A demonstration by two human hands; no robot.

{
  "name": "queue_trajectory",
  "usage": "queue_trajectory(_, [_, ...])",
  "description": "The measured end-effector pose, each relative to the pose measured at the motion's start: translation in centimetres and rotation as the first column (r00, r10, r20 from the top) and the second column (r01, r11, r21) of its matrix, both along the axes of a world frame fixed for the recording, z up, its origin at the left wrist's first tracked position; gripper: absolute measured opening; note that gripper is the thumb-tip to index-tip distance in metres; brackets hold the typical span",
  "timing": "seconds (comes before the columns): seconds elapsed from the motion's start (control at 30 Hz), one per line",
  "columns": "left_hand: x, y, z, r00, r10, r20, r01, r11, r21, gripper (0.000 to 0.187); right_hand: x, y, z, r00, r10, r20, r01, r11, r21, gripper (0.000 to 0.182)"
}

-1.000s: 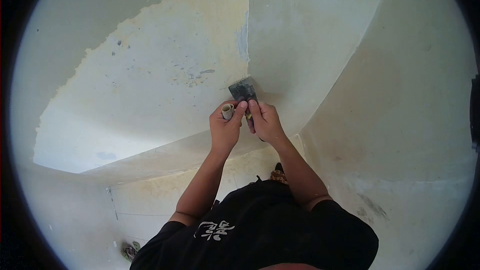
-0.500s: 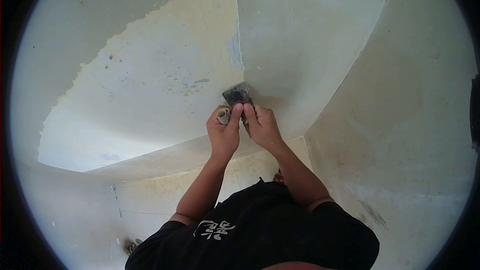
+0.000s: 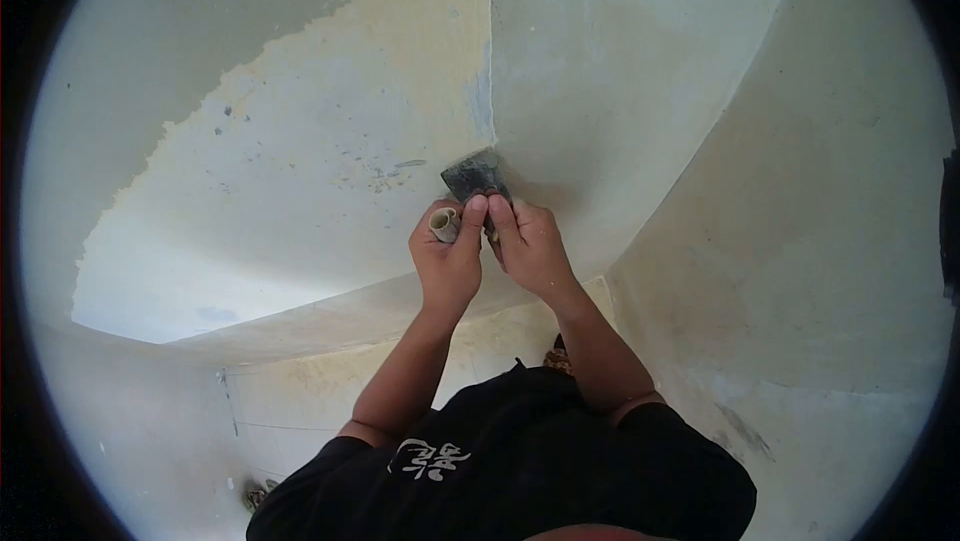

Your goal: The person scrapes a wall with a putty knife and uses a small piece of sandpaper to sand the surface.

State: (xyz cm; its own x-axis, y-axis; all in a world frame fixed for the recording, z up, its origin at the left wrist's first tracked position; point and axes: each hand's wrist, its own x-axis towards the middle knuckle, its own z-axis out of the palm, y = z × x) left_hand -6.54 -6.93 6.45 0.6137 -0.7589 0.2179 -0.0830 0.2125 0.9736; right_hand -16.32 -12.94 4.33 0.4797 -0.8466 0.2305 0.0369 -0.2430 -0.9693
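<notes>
Both my hands grip a scraper with a wide, dark, stained blade (image 3: 475, 173), which lies against the painted surface near a vertical paint edge. My left hand (image 3: 446, 261) is closed, its thumb pressed at the blade's base. A pale hollow tube (image 3: 444, 225) sticks out of the same hand, open end toward me; whether it joins the scraper is hidden. My right hand (image 3: 535, 251) is closed beside it, thumb tip next to the left thumb. The scraper's handle is mostly covered by my fingers. Above the blade, a scraped pale patch (image 3: 330, 131) meets grey-green paint (image 3: 600, 71).
A ragged paint edge bounds the pale patch on the left. To the right, another wall surface (image 3: 800, 221) meets the painted one along a long slanting corner line. Below my arms is a lower pale surface (image 3: 310, 381) with thin dark lines.
The scraper blade has turned slightly and sits a little higher in view. My hands have shifted slightly upward with it, still gripping. The wall has shifted a little to the right in view.
</notes>
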Motion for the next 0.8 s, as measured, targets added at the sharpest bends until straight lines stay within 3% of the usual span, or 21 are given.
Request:
queue_trajectory(0.03, [0.0, -0.1, 0.5, 0.999, -0.025, -0.043, 0.024, 1.000, -0.013, 0.028, 0.0, -0.2, 0.4, 1.000, 0.015, -0.006, -0.015, 1.000, 0.008, 0.044])
queue_trajectory(0.07, [0.0, 0.3, 0.6, 0.999, 0.000, 0.042, -0.003, 0.996, 0.089, 0.027, 0.1, 0.0, -0.2, 1.000, 0.006, 0.003, -0.006, 1.000, 0.028, 0.044])
queue_trajectory(0.2, [0.3, 0.5, -1.8, 0.999, 0.006, 0.046, -0.007, 0.999, 0.034, 0.028, 0.5, 0.6, -1.5, 0.999, -0.017, 0.036, 0.015, 0.997, 0.071, 0.044])
queue_trajectory(0.63, [0.4, -0.1, 0.0, 0.982, 0.011, 0.189, -0.021, 0.998, 0.053, 0.027, 0.8, 0.2, -1.8, 0.998, -0.042, 0.056, 0.037, 0.996, 0.083, 0.043])
queue_trajectory(0.8, [0.1, 0.1, -2.0, 0.995, 0.013, 0.103, -0.017, 0.999, 0.036, 0.027, 0.2, 0.3, -2.6, 0.998, -0.009, 0.058, 0.005, 0.996, 0.084, 0.044])
